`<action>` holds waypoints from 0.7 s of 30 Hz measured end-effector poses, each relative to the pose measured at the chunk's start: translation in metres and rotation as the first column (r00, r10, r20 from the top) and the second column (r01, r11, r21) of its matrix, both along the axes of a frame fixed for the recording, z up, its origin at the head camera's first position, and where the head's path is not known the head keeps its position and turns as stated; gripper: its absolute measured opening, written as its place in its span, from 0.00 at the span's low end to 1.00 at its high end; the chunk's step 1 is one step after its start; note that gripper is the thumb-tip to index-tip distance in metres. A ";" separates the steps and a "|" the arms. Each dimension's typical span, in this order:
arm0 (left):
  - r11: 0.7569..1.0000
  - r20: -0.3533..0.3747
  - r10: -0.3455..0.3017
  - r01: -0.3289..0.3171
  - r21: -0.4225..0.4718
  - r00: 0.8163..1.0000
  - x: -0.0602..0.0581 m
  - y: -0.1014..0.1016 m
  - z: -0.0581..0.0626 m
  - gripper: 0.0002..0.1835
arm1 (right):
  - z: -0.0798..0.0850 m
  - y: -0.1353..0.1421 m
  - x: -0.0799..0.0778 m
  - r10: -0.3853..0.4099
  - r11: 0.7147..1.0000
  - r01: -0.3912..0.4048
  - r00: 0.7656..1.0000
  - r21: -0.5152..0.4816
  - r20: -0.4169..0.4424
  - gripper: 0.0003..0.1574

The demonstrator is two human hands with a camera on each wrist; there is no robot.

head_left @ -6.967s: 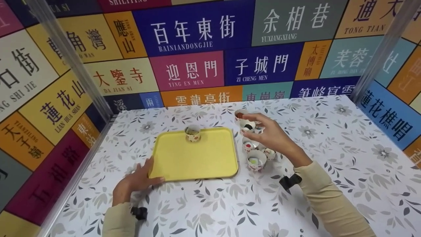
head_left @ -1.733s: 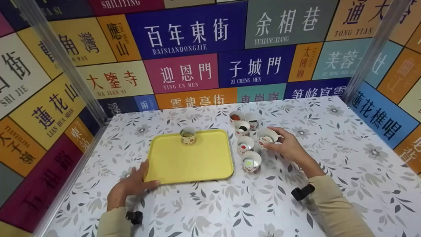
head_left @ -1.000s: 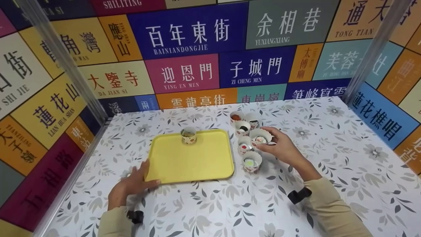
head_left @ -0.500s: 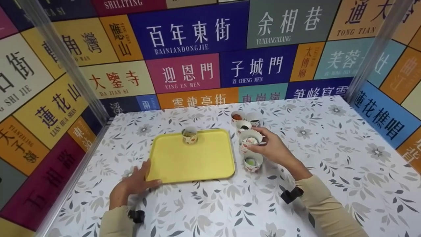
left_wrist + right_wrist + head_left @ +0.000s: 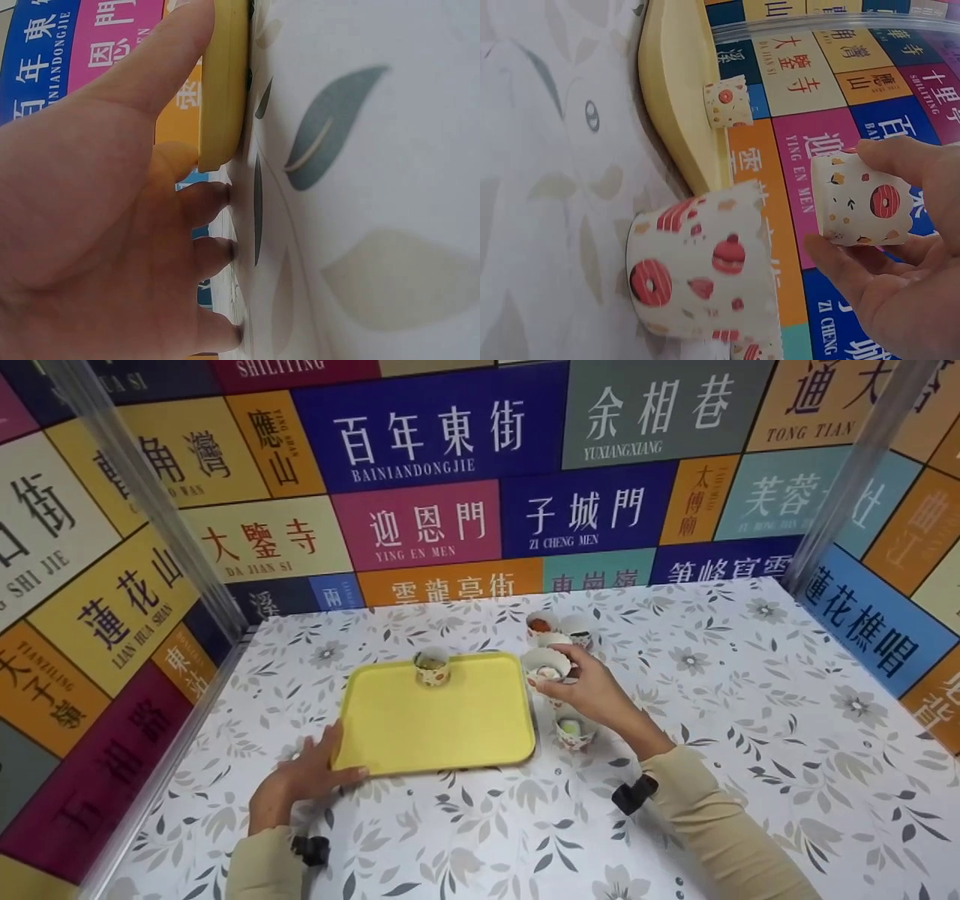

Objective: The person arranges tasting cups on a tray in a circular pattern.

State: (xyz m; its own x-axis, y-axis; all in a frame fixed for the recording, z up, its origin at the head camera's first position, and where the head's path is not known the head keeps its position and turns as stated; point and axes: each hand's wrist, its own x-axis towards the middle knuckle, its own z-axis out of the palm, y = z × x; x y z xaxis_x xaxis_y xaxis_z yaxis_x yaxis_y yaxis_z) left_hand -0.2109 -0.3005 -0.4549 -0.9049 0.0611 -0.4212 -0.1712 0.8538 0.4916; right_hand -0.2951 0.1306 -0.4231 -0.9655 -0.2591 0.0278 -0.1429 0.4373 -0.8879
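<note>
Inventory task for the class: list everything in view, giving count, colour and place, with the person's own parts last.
Table: one, white with grey floral print, centre and foreground
Tray: one, yellow, on the table
Tray cup: one, white with red print, tray's far side
Held cup: one, same colours, by the tray's right edge
Other cups: at least four, same look, right of the tray; some partly hidden
Fillings: count unclear, some red or green, in cups
Wall panels: many, multicoloured, behind
Wrist devices: two, black, at the wrists
Sleeves: two, beige, foreground
Left hand: one, at the tray's near left corner
Right hand: one, holding a cup
</note>
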 end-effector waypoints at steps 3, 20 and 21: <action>1.000 -0.003 0.001 -0.001 0.017 1.000 0.001 0.000 0.000 0.62 | 0.002 -0.010 0.000 -0.012 1.000 0.012 1.000 0.016 0.007 0.48; 0.999 0.023 0.030 -0.031 0.034 0.999 0.002 0.002 0.005 0.62 | -0.008 -0.059 -0.004 -0.139 0.990 0.139 0.990 -0.002 0.005 0.44; 0.999 0.023 0.030 -0.031 0.032 0.999 0.003 0.002 0.005 0.62 | -0.010 -0.062 -0.005 -0.148 0.989 0.148 0.989 -0.003 0.004 0.44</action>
